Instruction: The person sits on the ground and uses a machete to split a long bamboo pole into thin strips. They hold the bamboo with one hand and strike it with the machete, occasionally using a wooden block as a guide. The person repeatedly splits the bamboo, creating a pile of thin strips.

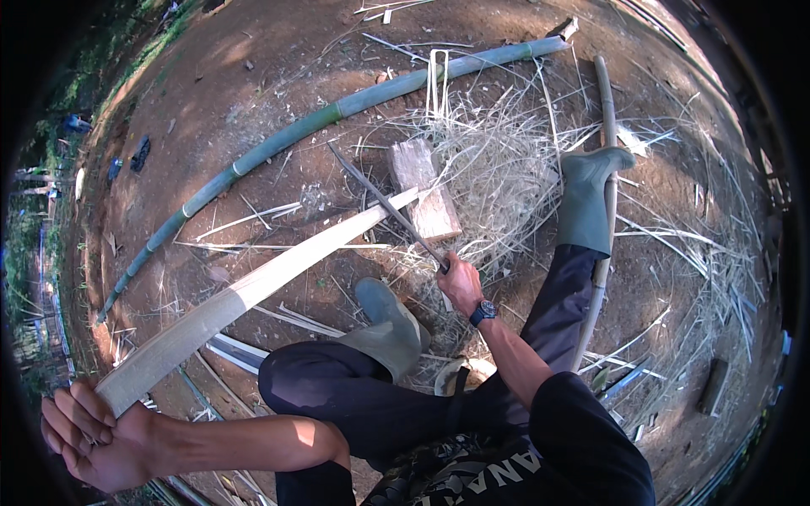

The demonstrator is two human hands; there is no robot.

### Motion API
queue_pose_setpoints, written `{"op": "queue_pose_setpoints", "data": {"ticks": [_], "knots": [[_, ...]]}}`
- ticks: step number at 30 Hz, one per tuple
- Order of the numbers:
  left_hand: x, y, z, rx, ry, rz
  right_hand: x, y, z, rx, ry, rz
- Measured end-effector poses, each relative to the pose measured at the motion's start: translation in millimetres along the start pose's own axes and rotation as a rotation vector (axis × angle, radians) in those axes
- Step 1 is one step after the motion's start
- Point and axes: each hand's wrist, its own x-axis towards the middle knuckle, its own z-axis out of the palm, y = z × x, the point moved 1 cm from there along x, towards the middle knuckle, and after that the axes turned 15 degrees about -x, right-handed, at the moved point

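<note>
8 o'clock: pale flat bamboo slat [240,297] gripped by left hand [114,447] | dark metal knife [384,201] gripped by right hand [461,285] | 11 o'clock: green bamboo pole [335,111] left whole (slat seemingly part-pared)

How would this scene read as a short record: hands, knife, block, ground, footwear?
Left hand: holds the near end of a pale slat
Right hand: holds a knife
Knife: blade crosses the slat near its far end; contact unclear
Block: wooden, behind the slat's far end in view
Ground: bare soil, pale shavings, long green pole
Footwear: green boots
</note>
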Motion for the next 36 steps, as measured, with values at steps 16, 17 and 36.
{"op": "queue_pose_setpoints", "data": {"ticks": [16,17,36], "knots": [[1.0,-0.4,-4.1,-0.034,-0.027,-0.004,15.8,37.5,4.2,-0.157,0.025,0.054],[1.2,0.3,-6.5,-0.042,-0.05,-0.018,20.0,47.1,6.4,-0.157,-0.016,0.119],[5.7,-19.2,-6.2,0.111,0.113,0.164,-24.4,-32.0,-33.0,0.049,-0.008,-0.049]]}}
